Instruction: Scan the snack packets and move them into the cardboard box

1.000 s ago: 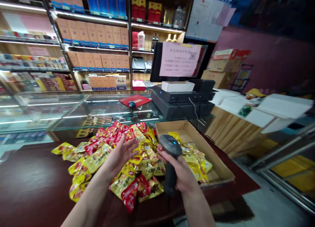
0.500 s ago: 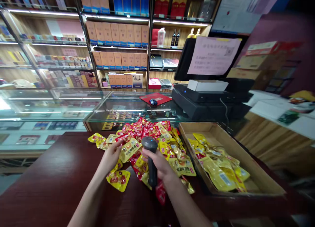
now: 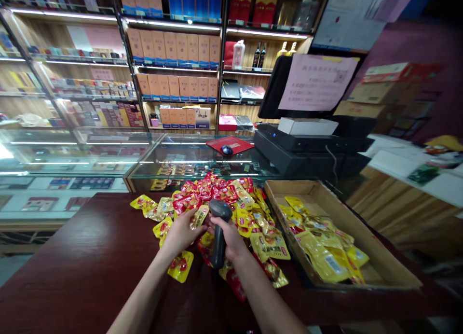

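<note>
My right hand [image 3: 231, 237] is wrapped round a dark handheld scanner [image 3: 219, 242], held upright over a pile of small snack packets. Close beside its head, my left hand [image 3: 185, 231] grips a gold packet [image 3: 199, 216] between thumb and fingers. Red packets [image 3: 206, 187] lie at the back of the pile, while yellow and gold ones [image 3: 269, 245] spread to the right. A yellow packet [image 3: 181, 266] rests below my left wrist, on the dark red table [image 3: 79, 257].
Right of the pile stands a cardboard tray [image 3: 383, 271] holding several yellow packets. Behind are a glass counter [image 3: 173, 153], a mouse [image 3: 226, 150] on a red mat [image 3: 240, 145], and a black monitor [image 3: 269, 95] with a paper on it. Stocked shelves line the back.
My left hand has moved right, closer to the scanner, bringing the gold packet off the pile and tilting it. The scanner has shifted slightly left in my right hand.
</note>
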Available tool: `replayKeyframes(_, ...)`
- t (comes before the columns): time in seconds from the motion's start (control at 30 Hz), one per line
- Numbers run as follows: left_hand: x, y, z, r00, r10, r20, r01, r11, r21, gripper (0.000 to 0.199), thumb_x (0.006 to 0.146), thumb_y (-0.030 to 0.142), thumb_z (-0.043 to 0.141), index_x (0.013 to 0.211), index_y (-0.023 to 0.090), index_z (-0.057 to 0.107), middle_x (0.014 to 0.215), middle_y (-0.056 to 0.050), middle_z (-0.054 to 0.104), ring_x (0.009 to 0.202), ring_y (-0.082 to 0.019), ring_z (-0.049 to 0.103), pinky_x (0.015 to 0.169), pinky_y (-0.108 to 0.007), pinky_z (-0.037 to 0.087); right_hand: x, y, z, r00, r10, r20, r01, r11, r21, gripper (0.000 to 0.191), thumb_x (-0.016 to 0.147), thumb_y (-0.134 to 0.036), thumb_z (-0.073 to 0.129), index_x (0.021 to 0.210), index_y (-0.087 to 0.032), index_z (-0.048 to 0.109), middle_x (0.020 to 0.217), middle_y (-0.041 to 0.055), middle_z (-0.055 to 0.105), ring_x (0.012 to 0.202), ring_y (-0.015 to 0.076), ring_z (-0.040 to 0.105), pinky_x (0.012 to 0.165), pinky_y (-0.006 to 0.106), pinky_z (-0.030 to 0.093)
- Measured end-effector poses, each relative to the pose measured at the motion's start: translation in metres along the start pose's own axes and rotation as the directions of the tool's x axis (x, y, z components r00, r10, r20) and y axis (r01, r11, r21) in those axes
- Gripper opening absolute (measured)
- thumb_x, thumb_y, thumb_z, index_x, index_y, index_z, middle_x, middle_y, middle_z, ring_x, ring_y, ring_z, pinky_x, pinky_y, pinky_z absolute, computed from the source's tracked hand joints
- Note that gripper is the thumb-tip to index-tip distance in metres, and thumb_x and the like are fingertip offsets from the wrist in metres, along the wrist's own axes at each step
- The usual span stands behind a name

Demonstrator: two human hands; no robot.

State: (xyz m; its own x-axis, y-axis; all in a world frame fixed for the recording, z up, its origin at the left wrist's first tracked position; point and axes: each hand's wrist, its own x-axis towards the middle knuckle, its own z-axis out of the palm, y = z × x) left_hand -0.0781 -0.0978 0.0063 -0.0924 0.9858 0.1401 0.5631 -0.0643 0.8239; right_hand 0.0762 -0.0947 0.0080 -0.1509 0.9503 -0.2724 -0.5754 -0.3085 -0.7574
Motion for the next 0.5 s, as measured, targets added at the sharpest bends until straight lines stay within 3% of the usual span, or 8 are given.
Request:
replayKeyframes(0.1,0.004,0.007,0.001,0.994,-0.066,0.086,0.083,0.975,-0.207,0.044,0.061,0.025,0.07,0.105,0.023,0.067,0.095,-0.008,0.07,0.097,-0.03,0.061,0.089,-0.038,0.041,-0.005,-0.008,0.001,0.999,-0.03,0.042,0.03,0.999,-0.018,0.031,0.057,-0.026,0.074,0.086,-0.016,0.067,0.096,0.0074,0.069,0.095,0.0224,0.063,0.078,0.031,0.051)
replayKeyframes(0.2,0.012,0.017,-0.004,0.979,-0.103,0.173,0.152,0.944,-0.293,0.036,0.062,0.019,0.067,0.097,0.022,0.069,0.09,-0.006,0.071,0.094,-0.028,0.063,0.083,-0.034,0.046,-0.006,-0.016,0.001,0.996,-0.071,0.051,0.075,0.993,-0.095,0.029,0.058,-0.028,0.073,0.085,-0.017,0.069,0.096,0.0061,0.069,0.095,0.0219,0.062,0.077,0.029,0.05)
replayKeyframes(0.33,0.022,0.042,-0.017,0.917,-0.049,0.395,0.219,0.891,-0.397,0.029,0.064,0.023,0.067,0.093,0.021,0.07,0.08,-0.001,0.072,0.079,-0.023,0.066,0.069,-0.029,0.05,-0.004,-0.027,-0.005,0.99,-0.137,0.04,0.143,0.971,-0.193,0.033,0.059,-0.032,0.074,0.087,-0.017,0.07,0.09,0.0052,0.071,0.089,0.0206,0.063,0.078,0.029,0.049)
replayKeyframes(0.5,0.04,0.061,-0.012,0.852,-0.075,0.519,0.369,0.788,-0.492,0.032,0.063,0.028,0.074,0.094,0.019,0.069,0.082,-0.003,0.071,0.072,-0.021,0.067,0.064,-0.029,0.052,-0.002,-0.052,-0.02,0.976,-0.168,0.139,0.19,0.967,-0.169,0.039,0.064,-0.036,0.071,0.098,-0.018,0.069,0.091,0.0051,0.071,0.084,0.0192,0.064,0.08,0.031,0.048)
